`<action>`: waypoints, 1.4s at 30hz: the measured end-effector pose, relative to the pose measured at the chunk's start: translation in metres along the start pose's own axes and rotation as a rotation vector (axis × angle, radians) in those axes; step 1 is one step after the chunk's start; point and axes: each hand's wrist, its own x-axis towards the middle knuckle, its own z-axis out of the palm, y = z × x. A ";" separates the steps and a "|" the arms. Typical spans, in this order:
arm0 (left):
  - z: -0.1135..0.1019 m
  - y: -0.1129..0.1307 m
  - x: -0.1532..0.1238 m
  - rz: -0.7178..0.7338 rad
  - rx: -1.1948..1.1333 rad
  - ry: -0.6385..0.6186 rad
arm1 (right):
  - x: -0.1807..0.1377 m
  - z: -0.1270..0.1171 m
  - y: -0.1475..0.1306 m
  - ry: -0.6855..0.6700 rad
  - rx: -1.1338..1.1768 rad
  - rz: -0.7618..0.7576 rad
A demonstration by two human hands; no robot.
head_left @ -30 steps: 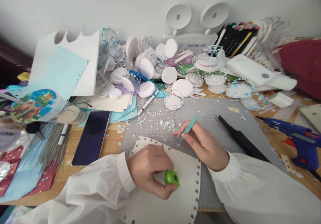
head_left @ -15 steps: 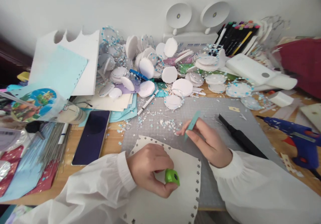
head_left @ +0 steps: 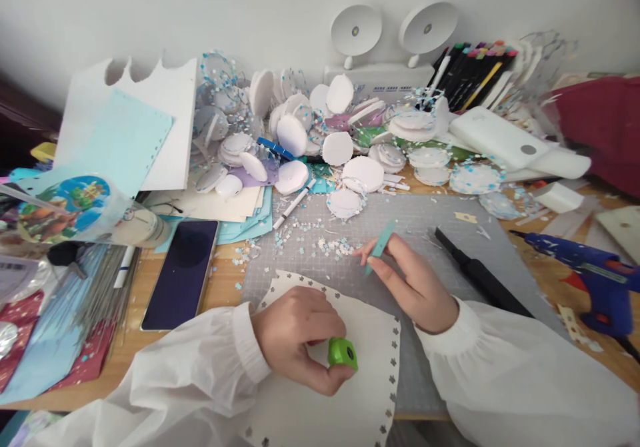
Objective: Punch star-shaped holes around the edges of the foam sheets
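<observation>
My left hand point(head_left: 300, 337) is closed around a small green paper punch point(head_left: 343, 355), resting over a white sheet point(head_left: 320, 413) with flower-shaped holes along its edges. To its right, my right hand point(head_left: 413, 280) pinches a flat, narrow teal strip point(head_left: 382, 245) that slants up and away; its exact kind cannot be told. The fingertips of that hand are close to a scatter of tiny white and pale blue paper flowers point(head_left: 333, 247). Both hands are above a grey cutting mat point(head_left: 425, 380).
A black tool point(head_left: 483, 277) and a blue glue gun point(head_left: 585, 273) lie on the right. On the left are a phone point(head_left: 183, 273), thin wire stems point(head_left: 110, 293) and a decorated cup point(head_left: 85, 210). White discs point(head_left: 364, 173) with beaded wire crowd the back before a two-headed lamp point(head_left: 383, 77).
My right hand has shifted slightly left and down with the teal strip. My left hand stays in place with the paper punch.
</observation>
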 end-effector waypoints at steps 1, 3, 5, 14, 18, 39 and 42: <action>0.000 0.000 0.000 0.000 -0.003 0.009 | 0.001 -0.002 0.001 0.063 -0.035 -0.001; -0.001 0.000 -0.001 -0.013 -0.011 0.017 | 0.004 -0.006 0.007 0.197 -0.148 0.037; -0.004 0.000 -0.001 -0.054 -0.017 0.029 | 0.007 -0.010 0.016 0.274 -0.285 0.078; -0.012 0.001 0.003 -0.252 -0.121 0.205 | 0.004 -0.008 0.008 0.343 -0.117 -0.069; -0.009 -0.002 0.000 -0.276 -0.142 0.274 | -0.005 0.004 -0.012 -0.083 0.324 0.024; -0.018 -0.004 0.002 -0.342 0.590 -0.205 | -0.001 0.007 0.003 0.058 0.642 0.158; -0.018 -0.003 0.003 -0.333 0.587 -0.237 | 0.000 0.004 0.003 0.092 0.565 0.139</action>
